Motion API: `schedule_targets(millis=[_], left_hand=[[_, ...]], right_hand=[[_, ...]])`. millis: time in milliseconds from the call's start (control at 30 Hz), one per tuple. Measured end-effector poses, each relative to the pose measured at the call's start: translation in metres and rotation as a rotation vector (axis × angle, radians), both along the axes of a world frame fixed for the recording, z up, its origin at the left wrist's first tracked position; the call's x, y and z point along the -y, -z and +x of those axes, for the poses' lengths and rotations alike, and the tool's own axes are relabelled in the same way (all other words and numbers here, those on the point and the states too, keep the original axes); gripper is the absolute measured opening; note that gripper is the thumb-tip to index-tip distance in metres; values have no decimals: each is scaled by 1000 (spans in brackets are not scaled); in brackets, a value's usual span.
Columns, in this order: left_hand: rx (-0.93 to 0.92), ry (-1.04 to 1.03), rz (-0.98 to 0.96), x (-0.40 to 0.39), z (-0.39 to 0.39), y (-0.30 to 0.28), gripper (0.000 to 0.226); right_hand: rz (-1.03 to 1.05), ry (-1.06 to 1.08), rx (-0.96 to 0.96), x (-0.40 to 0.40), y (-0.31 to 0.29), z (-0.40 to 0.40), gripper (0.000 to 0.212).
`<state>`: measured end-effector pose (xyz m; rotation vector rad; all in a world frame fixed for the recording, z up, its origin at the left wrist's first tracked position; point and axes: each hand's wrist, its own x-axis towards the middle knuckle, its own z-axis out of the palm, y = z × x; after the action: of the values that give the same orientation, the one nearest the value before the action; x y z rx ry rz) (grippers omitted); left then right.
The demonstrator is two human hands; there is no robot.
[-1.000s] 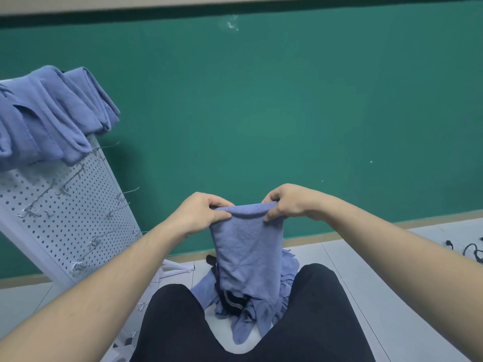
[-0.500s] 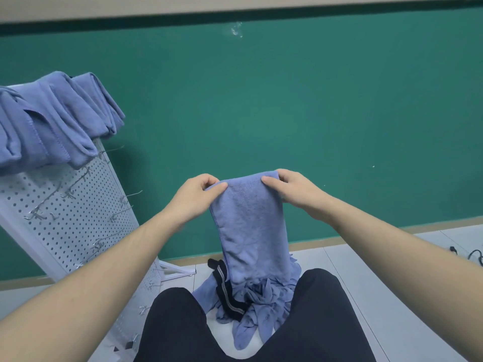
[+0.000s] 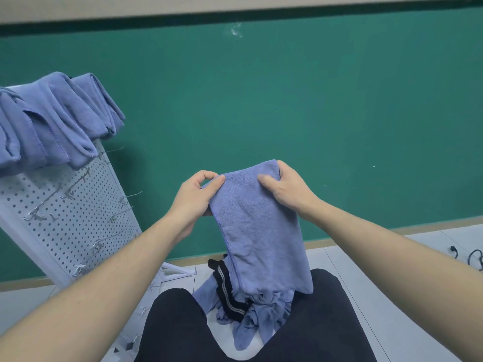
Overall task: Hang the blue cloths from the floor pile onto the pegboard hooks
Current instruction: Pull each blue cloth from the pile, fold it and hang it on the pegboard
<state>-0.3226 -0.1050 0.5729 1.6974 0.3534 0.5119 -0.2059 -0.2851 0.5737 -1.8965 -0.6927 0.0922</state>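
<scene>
1. A blue cloth [image 3: 257,226] hangs at the centre of the frame, held up by its top edge in front of a green wall [image 3: 313,113]; it drapes downward, and its lower end reaches the pile below.
2. The left hand [image 3: 194,199] holds the cloth's upper left corner — thumb and forefinger are curled into a pinch on the edge, and the other fingers are tucked behind the fabric.
3. The right hand [image 3: 286,190] holds the upper right corner: its thumb lies across the front of the cloth and its fingers curl over the top edge behind, so the fabric is pinched between them.
4. Directly beneath, at lower centre, a pile of blue cloths [image 3: 257,316] lies crumpled on the pale tiled floor [image 3: 379,278], between the person's dark-trousered knees [image 3: 180,327].
5. A black item with a grey stripe [image 3: 226,291] lies on the left part of that pile, touching the cloths.
6. At the left of the frame stands a white pegboard [image 3: 68,220], tilted — several metal hooks [image 3: 115,216] stick out of its holes.
7. Along the pegboard's top, in the upper left, hung blue cloths [image 3: 52,121] drape side by side in folds.
8. At the far right edge, black cables [image 3: 473,258] lie on the floor, well apart from the pile.
</scene>
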Motion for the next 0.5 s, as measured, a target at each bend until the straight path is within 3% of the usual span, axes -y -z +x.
schedule_targets(millis=[100,200,333,500], left_hand=[[-59,-12,-1,-3,-1,5,15],[-104,-1,15,-2,0,10,17],[-177,33,60,7,3,15,23],[-135,-60,108,15,11,19,19]], right_hand=[[-37,-73,-31,5,2,1,13],[-108,22,79,2,9,1,27],[-153,164,101,-7,18,-4,22],[-235,196,163,-16,18,-21,25]])
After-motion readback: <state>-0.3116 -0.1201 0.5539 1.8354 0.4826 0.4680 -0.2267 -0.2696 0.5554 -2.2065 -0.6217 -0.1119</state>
